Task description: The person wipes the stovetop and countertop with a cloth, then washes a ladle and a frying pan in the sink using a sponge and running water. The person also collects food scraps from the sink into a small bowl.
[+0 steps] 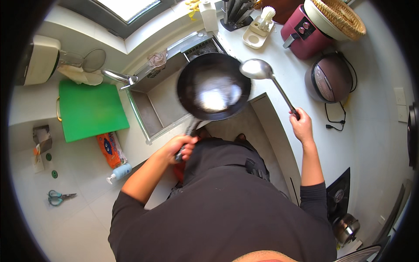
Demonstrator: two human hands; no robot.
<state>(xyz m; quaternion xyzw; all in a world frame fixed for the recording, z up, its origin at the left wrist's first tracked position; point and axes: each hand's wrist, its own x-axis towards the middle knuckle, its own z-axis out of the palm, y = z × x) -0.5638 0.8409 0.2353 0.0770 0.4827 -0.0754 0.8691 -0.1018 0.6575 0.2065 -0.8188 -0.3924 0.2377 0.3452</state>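
My left hand is closed around the handle of a dark wok, which is held up over the edge of the steel sink. The wok's inside is shiny and slightly blurred. In my right hand is the dark handle of a steel ladle. The ladle's bowl is at the wok's right rim, overlapping it slightly in view; whether they touch I cannot tell.
Left of the sink are a faucet, a green cutting board and a pump bottle. A knife block, an air fryer and a rice cooker stand on the right counter. A hob lies at lower right.
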